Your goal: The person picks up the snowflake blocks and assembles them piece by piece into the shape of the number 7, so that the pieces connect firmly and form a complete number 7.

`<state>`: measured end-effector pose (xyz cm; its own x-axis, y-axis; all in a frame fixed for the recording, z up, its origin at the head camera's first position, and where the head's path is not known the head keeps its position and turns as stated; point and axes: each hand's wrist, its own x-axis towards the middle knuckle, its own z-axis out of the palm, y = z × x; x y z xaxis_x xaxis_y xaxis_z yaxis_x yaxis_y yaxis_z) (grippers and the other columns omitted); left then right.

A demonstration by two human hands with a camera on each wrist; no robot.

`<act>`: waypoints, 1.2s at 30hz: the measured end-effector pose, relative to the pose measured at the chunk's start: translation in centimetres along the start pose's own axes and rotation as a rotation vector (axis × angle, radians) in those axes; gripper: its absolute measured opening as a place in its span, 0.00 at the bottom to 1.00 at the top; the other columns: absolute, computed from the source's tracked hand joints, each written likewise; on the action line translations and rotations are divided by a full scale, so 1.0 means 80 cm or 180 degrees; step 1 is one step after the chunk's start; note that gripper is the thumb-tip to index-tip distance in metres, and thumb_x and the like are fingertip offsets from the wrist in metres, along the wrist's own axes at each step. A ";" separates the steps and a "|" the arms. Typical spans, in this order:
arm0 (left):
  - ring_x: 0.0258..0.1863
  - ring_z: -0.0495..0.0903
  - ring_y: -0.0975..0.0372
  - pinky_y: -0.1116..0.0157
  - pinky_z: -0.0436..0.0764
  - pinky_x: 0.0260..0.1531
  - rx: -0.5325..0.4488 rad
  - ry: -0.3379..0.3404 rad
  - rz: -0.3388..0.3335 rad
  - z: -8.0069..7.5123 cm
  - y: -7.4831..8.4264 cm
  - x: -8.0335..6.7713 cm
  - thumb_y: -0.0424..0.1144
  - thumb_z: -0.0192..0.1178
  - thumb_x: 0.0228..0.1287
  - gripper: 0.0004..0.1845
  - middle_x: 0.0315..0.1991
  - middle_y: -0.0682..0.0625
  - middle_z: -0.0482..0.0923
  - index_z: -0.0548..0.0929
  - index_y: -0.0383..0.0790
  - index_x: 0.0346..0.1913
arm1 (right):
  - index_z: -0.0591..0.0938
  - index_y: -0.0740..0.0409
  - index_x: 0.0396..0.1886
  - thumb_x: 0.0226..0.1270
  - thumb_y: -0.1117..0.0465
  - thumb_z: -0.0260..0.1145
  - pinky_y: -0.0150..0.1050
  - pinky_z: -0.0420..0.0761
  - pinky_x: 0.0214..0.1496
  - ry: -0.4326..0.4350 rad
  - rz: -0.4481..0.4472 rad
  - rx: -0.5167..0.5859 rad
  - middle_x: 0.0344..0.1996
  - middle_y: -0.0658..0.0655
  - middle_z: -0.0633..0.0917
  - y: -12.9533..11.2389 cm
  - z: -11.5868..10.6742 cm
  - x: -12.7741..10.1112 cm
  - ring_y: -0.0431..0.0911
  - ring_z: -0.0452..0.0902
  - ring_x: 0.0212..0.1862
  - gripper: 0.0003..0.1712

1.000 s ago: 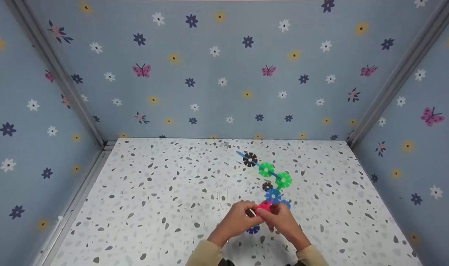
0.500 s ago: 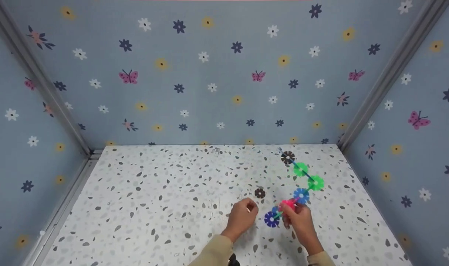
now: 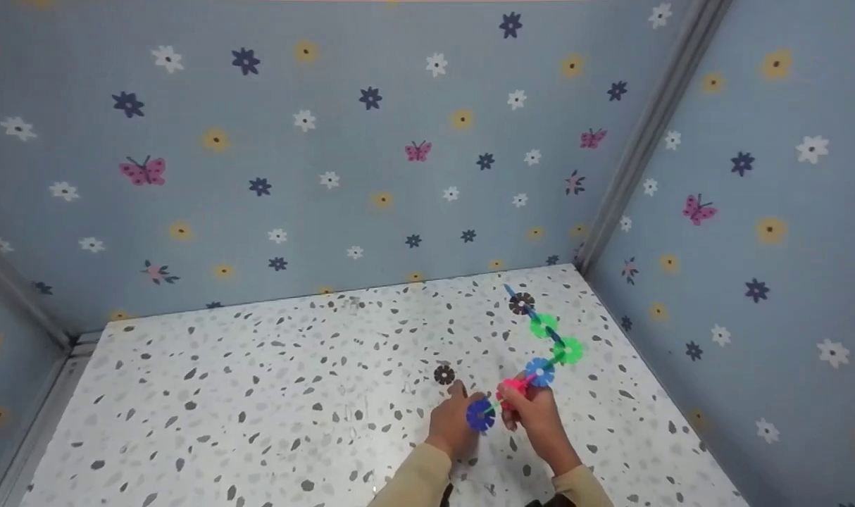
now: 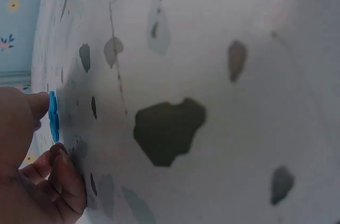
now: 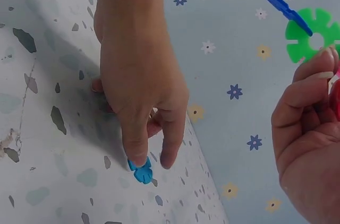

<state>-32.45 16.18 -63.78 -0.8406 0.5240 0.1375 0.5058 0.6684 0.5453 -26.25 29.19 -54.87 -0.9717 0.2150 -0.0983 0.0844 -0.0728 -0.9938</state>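
My right hand grips the pink disc of a chain of snowflake discs and holds it up over the speckled table. The chain runs from a dark blue disc through blue and green discs to a brown disc. My left hand is down on the table beside it. In the right wrist view its fingertips pinch a small light blue disc that lies on the table. The left wrist view shows that light blue disc between thumb and fingers.
A loose brown disc lies on the table just beyond my left hand. Blue walls with flowers and butterflies close the table at the back and on the right, with a metal corner post.
My left hand has let go of the chain and dropped to the table onto the light blue disc. My right hand carried the chain rightwards, baring the loose brown disc. The head view swung right.
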 end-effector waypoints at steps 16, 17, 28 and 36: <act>0.30 0.72 0.61 0.61 0.75 0.35 -0.0470 -0.0312 -0.0504 -0.039 -0.028 -0.039 0.40 0.69 0.44 0.20 0.34 0.50 0.71 0.77 0.38 0.41 | 0.68 0.65 0.37 0.58 0.52 0.65 0.33 0.72 0.17 -0.0136 -0.0177 -0.0043 0.18 0.58 0.74 -0.002 0.035 -0.002 0.45 0.67 0.15 0.22; 0.30 0.72 0.62 0.61 0.74 0.34 -0.0609 -0.0377 -0.0549 -0.043 -0.031 -0.046 0.39 0.69 0.44 0.18 0.32 0.51 0.70 0.77 0.39 0.39 | 0.68 0.65 0.37 0.58 0.53 0.65 0.33 0.72 0.17 -0.0118 -0.0161 -0.0030 0.19 0.59 0.74 -0.002 0.037 -0.003 0.45 0.67 0.15 0.21; 0.23 0.79 0.59 0.63 0.78 0.18 -0.2721 -0.0103 -0.0814 -0.100 -0.043 -0.121 0.38 0.60 0.58 0.07 0.28 0.50 0.78 0.75 0.43 0.37 | 0.71 0.65 0.35 0.56 0.53 0.67 0.34 0.71 0.16 0.0012 -0.0177 0.0220 0.20 0.61 0.74 0.001 0.065 -0.011 0.45 0.67 0.15 0.21; 0.28 0.79 0.64 0.67 0.78 0.17 -0.2426 0.1017 -0.0014 -0.142 -0.030 -0.146 0.37 0.63 0.56 0.03 0.29 0.55 0.78 0.80 0.47 0.33 | 0.71 0.65 0.34 0.57 0.54 0.66 0.33 0.71 0.17 0.0119 -0.0235 0.0311 0.18 0.60 0.73 -0.009 0.081 -0.014 0.46 0.67 0.16 0.19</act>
<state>-26.05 2.46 -57.28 -0.9150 0.2699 0.2998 0.3288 0.0684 0.9419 -26.65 22.66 -53.73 -0.9654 0.2592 -0.0286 -0.0108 -0.1495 -0.9887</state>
